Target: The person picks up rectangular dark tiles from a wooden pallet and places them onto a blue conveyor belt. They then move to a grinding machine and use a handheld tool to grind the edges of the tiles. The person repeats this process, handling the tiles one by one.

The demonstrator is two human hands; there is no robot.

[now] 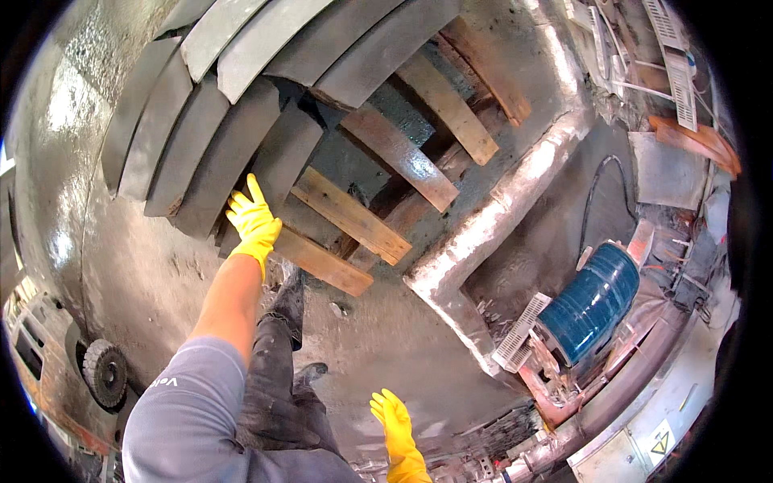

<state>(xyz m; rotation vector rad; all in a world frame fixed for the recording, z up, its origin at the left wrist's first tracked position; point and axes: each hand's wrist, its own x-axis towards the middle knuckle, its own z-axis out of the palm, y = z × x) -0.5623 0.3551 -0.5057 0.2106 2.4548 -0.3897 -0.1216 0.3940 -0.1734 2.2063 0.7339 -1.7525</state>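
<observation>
My left hand (256,221), in a yellow rubber glove, reaches out with its fingers spread. Its fingertips are at the lower end of a curved grey slab (233,153), close beside a shorter grey slab (288,151); whether they press on either one I cannot tell. Several more such slabs overlap in stacked rows toward the upper left. Just right of that hand, a wooden plank (322,259) sticks out from under the stack. My right hand (394,427), gloved in yellow too, hangs low in the view with fingers stretched and nothing in them.
More wooden boards (403,153) jut out from beneath the slabs over wet ground. A raised, shiny ledge (483,229) bends across the floor to their right. Beyond it lies a blue drum (592,302) in a rusty frame. A wheeled machine (105,372) stands at the left.
</observation>
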